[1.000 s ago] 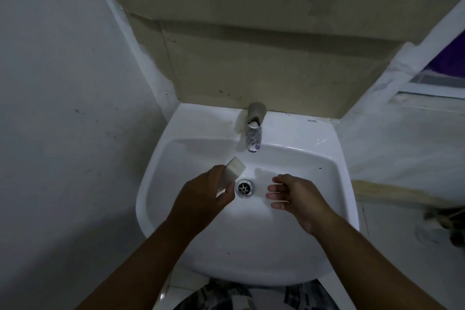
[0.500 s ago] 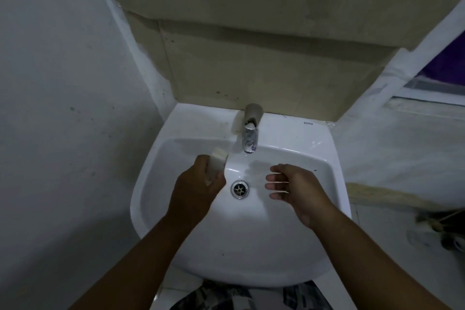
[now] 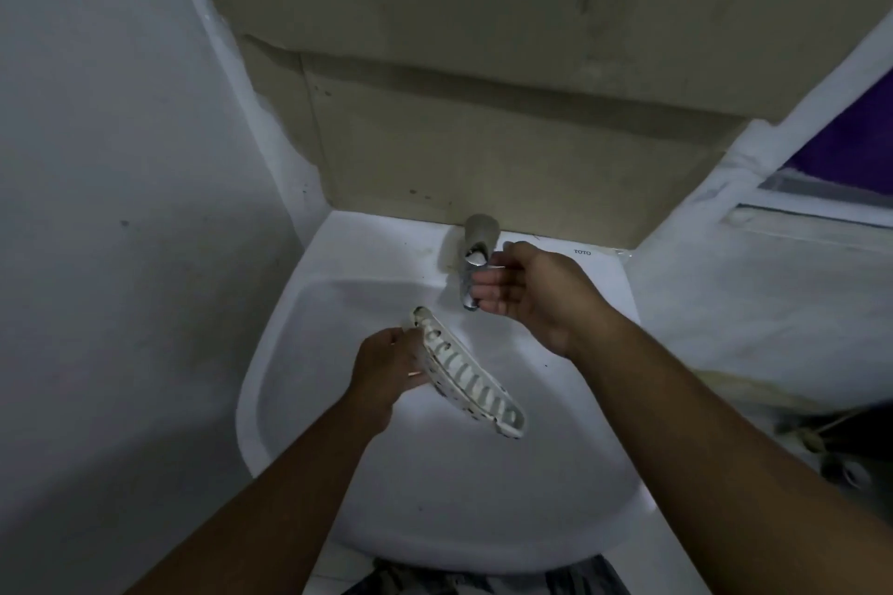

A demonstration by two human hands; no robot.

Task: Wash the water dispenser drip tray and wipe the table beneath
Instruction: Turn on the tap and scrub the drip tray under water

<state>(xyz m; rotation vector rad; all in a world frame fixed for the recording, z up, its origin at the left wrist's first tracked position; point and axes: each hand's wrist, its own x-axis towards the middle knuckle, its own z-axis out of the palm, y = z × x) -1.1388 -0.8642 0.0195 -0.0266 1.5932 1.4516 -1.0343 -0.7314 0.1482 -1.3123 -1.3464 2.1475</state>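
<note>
The right hand has moved from over the bowl up to the tap, and its thumb and fingers curl round it. The left hand has turned the tray slotted face up and grips its long edge. The tray hangs tilted over the sink bowl, just below the tap.

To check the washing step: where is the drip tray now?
Head view, centre: the left hand holds the drip tray tilted over the sink, just in front of the tap.
</note>
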